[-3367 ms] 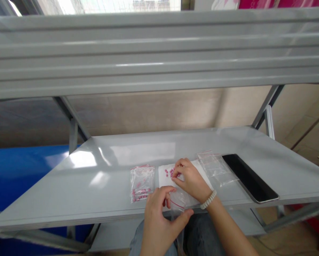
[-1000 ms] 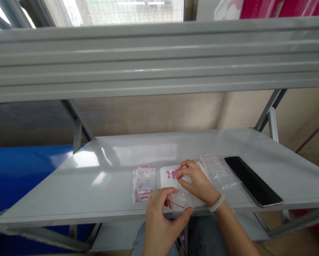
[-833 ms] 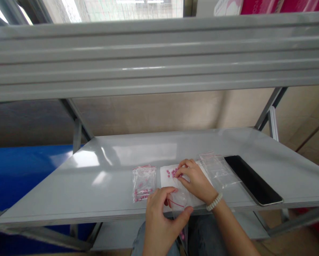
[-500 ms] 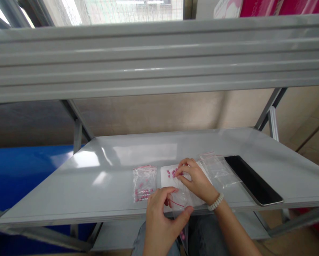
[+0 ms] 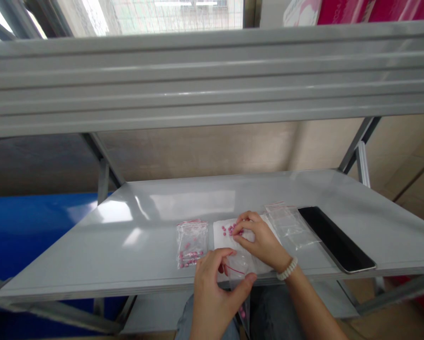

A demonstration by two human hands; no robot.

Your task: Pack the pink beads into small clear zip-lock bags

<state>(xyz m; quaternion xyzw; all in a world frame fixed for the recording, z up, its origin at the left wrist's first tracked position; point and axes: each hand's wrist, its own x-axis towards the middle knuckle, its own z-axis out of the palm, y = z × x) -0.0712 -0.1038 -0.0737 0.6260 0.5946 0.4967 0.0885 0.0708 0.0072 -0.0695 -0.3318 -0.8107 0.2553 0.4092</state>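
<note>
My left hand (image 5: 213, 295) grips a clear zip bag (image 5: 236, 279) near its mouth, fingers and thumb on the red-lined opening. The bag hangs at the table's front edge, a few pink beads (image 5: 242, 312) low inside it. On a white paper sheet (image 5: 219, 243) lies a small group of loose pink beads (image 5: 230, 230). My right hand (image 5: 263, 240) is over that paper, thumb and forefinger pinched at the beads, seemingly on one of them. Its fingers partly hide the group. Left of the paper are stacked zip bags (image 5: 192, 242) with pink beads inside.
Flat clear zip bags (image 5: 291, 227) lie right of the paper, beside a black flat-screened device (image 5: 335, 238). The grey table (image 5: 155, 255) has its front edge at my lap. A ribbed grey shelf (image 5: 197, 80) crosses above, with pink boxes (image 5: 375, 10) on it.
The right fingertips have shifted very slightly among the loose beads. The left hand and its bag stay in place.
</note>
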